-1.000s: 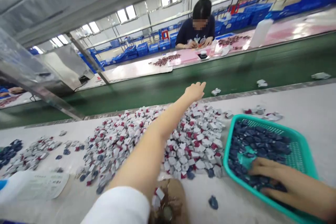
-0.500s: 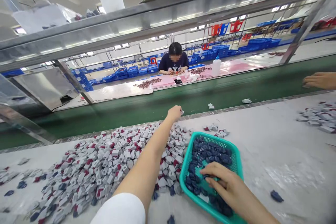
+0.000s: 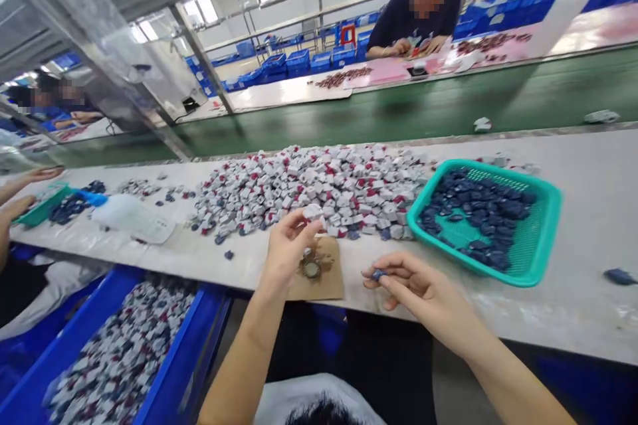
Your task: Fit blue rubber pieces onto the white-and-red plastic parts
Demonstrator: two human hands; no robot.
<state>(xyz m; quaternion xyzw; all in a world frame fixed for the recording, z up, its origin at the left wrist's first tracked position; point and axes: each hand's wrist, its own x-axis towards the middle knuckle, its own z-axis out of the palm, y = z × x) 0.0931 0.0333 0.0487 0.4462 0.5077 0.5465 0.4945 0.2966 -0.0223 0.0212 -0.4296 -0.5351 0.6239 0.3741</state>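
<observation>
My left hand point(image 3: 288, 249) is raised over the table edge, pinching a small white packet point(image 3: 313, 211) between thumb and fingers. My right hand point(image 3: 419, 285) holds a small dark blue piece point(image 3: 378, 274) at its fingertips. Between my hands lies a brown cardboard pad point(image 3: 319, 270) with a round, smeared metal-looking ring point(image 3: 312, 269) on it. Behind them spreads a large heap of white, grey and red packets point(image 3: 304, 189). A teal plastic mesh basket point(image 3: 528, 246) full of dark blue pieces stands to the right of my right hand.
A blue bin point(image 3: 172, 358) of mixed packets stands below the table edge at left. A green conveyor belt point(image 3: 399, 109) runs behind the table. Beyond it sits a co-worker point(image 3: 416, 20) at a pink-covered bench. Another person's hands point(image 3: 32, 176) work at the far left.
My view has swung left. My left hand has come back from beyond the heap with a white packet, and my right hand has left the basket, holding a blue piece.
</observation>
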